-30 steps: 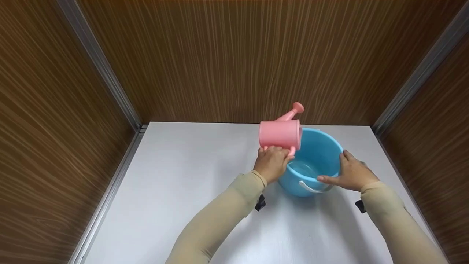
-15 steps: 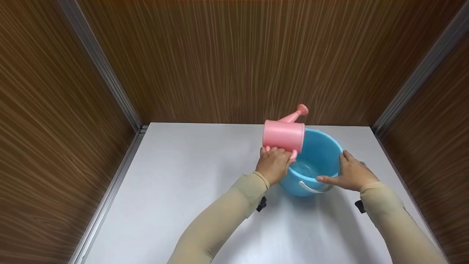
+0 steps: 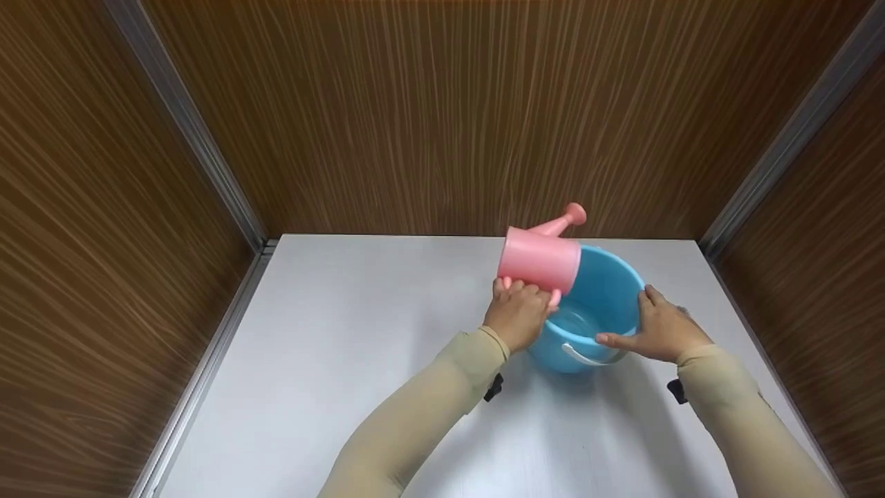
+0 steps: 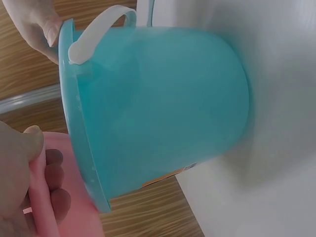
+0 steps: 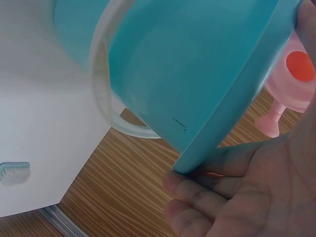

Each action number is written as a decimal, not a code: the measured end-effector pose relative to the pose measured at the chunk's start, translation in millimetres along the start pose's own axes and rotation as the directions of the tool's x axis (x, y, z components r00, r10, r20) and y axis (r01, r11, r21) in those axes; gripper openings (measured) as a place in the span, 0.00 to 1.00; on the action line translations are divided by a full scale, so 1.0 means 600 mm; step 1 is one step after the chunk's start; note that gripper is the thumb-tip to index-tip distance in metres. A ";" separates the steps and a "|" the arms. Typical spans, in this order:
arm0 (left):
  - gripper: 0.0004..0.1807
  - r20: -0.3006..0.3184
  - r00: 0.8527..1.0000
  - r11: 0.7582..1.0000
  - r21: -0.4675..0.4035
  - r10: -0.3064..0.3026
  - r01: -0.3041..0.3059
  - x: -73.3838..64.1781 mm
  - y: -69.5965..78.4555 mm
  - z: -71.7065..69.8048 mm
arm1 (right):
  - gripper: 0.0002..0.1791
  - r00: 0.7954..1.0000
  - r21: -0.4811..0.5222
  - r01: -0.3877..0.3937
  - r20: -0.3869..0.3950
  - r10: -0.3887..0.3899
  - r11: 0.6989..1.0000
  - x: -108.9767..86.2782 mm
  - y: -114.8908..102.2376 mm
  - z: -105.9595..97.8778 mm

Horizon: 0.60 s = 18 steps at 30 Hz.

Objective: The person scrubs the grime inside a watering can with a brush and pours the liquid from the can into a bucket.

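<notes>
My left hand [image 3: 517,315] grips the handle of a pink toy watering can [image 3: 541,261]. The can is tipped on its side over the left part of a light blue bucket [image 3: 574,349]. Its open end faces into the bucket, and the spout points up to the far right. In the left wrist view, the left fingers curl round the can's handle beside the bucket rim. My right hand [image 3: 667,328] holds the bucket's right rim, thumb along the near edge. The bucket stands on the white table, its white handle [image 3: 588,356] hanging at the front.
Brown wood-grain panels [image 3: 415,117] with grey metal corner strips stand behind and on both sides of the white table [image 3: 332,332]. A small brush with pale bristles [image 5: 15,174] lies on the table in the right wrist view.
The watering can has moved slightly right and tipped further, its open end dropping lower over the bucket. My left hand has turned with it. My right hand and the bucket have barely moved.
</notes>
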<state>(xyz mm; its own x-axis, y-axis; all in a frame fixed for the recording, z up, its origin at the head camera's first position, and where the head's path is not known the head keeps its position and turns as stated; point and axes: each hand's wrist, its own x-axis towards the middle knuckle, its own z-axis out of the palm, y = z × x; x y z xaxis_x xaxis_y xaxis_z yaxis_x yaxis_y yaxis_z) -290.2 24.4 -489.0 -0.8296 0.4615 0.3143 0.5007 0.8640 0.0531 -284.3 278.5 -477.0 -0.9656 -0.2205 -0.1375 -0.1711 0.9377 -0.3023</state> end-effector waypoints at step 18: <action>0.15 0.044 0.998 0.996 0.080 0.042 -0.046 0.001 0.001 0.007 | 0.72 1.000 0.014 -0.021 0.008 0.021 1.000 -0.002 -0.004 -0.001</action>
<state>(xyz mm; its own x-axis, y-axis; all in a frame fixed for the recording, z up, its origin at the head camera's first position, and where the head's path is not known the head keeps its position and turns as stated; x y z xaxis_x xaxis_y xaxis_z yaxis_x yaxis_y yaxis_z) -291.3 26.2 -493.0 -0.8179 0.5060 0.2739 0.5167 0.8553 -0.0374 -283.1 276.8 -475.7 -0.9675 -0.2028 -0.1509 -0.1478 0.9383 -0.3127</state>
